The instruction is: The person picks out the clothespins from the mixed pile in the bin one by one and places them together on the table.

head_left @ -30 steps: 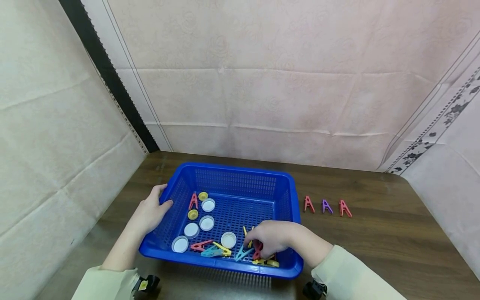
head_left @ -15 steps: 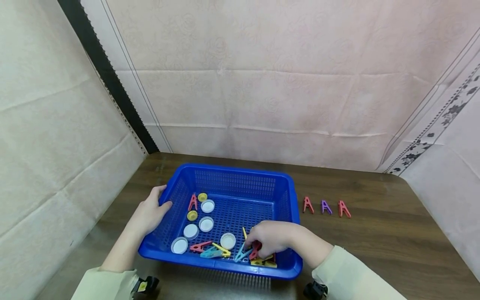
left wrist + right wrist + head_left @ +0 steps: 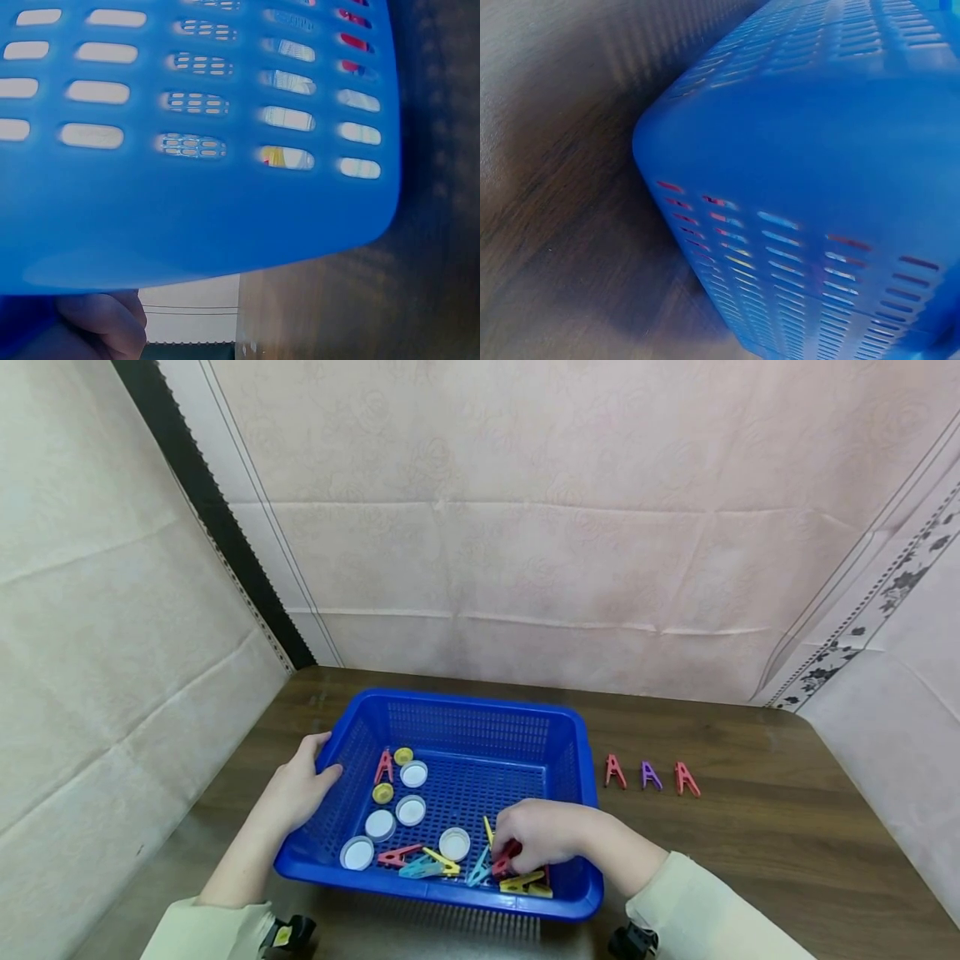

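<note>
In the head view my left hand (image 3: 302,785) holds the left rim of a blue plastic basket (image 3: 480,700). The left wrist view shows some of its fingers (image 3: 105,319) at the rim. My right hand (image 3: 543,835) reaches inside the basket's near right corner and pinches a red clothespin (image 3: 502,862). Close by lie a light blue clothespin (image 3: 478,870) and a yellow clothespin (image 3: 521,882). The right wrist view shows only the basket's outer wall (image 3: 802,157), which hides that hand.
White caps (image 3: 454,844), yellow caps (image 3: 383,793) and more clothespins (image 3: 400,856) lie in the basket. On the wooden table (image 3: 750,827), two red clothespins (image 3: 686,778) and a purple clothespin (image 3: 650,775) stand in a row. A cloth backdrop (image 3: 480,527) rises behind.
My right hand has shifted slightly, and the red clothespin in its fingers has turned and moved a little left. More of the yellow clothespin beneath shows. My left hand stays on the rim.
</note>
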Motion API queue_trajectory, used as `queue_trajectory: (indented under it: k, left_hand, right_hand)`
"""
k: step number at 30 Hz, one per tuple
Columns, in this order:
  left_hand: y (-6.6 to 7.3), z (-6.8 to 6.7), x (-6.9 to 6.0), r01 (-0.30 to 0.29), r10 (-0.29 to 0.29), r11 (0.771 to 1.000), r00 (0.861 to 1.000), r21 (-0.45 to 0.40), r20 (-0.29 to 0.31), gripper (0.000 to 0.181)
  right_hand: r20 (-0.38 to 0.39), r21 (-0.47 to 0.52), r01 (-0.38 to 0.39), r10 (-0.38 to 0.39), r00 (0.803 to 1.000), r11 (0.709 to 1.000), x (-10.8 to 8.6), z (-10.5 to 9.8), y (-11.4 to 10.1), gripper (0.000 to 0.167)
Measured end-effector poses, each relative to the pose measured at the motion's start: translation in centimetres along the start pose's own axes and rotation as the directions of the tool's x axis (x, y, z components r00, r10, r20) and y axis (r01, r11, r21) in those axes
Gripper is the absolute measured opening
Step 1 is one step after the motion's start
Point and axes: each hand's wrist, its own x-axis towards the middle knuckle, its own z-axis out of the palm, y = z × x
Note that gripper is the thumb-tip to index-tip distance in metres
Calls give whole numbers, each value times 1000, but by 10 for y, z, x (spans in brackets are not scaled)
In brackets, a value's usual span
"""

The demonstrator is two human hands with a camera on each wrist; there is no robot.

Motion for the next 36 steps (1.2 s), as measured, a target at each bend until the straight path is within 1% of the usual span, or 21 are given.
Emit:
queue_trajectory:
  k: [7, 12, 16, 20, 25, 29, 36]
  left_hand:
    - [0, 0, -1, -5, 5, 1000, 1000, 0, -1, 61]
    - [0, -1, -1, -6, 6, 1000, 1000, 2, -4, 61]
    - [1, -1, -2, -2, 2, 1000, 1000, 1, -1, 61]
    - [1, -1, -1, 0, 0, 1000, 1000, -2, 4, 62]
    - [0, -1, 0, -5, 5, 1000, 1000, 0, 8, 63]
    - [-1, 0, 0, -3, 3, 1000, 1000, -3, 6, 62]
    - [0, 0, -1, 3, -3, 1000, 1000, -10, 8, 62]
  right_hand:
    - [-85, 31, 39, -36, 996, 999, -3, -1, 1, 18]
    - [-183, 51, 51, -41, 982, 997, -4, -1, 2, 18]
    - [-275, 46, 35, -21, 961, 998, -7, -3, 1, 19]
    - [-354, -1, 13, -12, 935, 1000, -10, -4, 0, 20]
    - [-440, -44, 30, -46, 897, 999, -12, -2, 1, 17]
    - [-470, -56, 41, -62, 880, 998, -13, -1, 3, 17]
    - [-506, -44, 28, -47, 861, 999, -17, -4, 4, 17]
